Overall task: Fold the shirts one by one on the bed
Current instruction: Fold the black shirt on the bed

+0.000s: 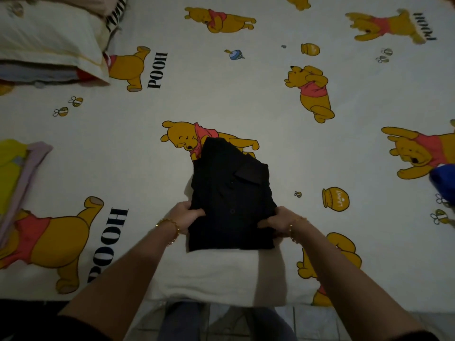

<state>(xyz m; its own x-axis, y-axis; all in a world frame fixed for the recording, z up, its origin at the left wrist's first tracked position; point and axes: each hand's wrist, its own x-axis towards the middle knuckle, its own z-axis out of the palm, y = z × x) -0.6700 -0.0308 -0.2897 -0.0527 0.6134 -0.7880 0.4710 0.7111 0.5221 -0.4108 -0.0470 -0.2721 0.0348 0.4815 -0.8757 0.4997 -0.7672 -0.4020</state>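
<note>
Apparently left hand (pixel 190 213) and right hand (pixel 275 219) pinch the black shirt (pixel 231 193).

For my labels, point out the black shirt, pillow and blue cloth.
black shirt (pixel 231 193), head view, buttoned front.
pillow (pixel 49 38), head view, top face.
blue cloth (pixel 444 179), head view, visible fold.

Black shirt (pixel 231 193) on a cream bed sheet (pixel 246 94) printed with yellow bears in red tops, honey pots and bees; gold bracelets (pixel 170 223) on both wrists
</note>
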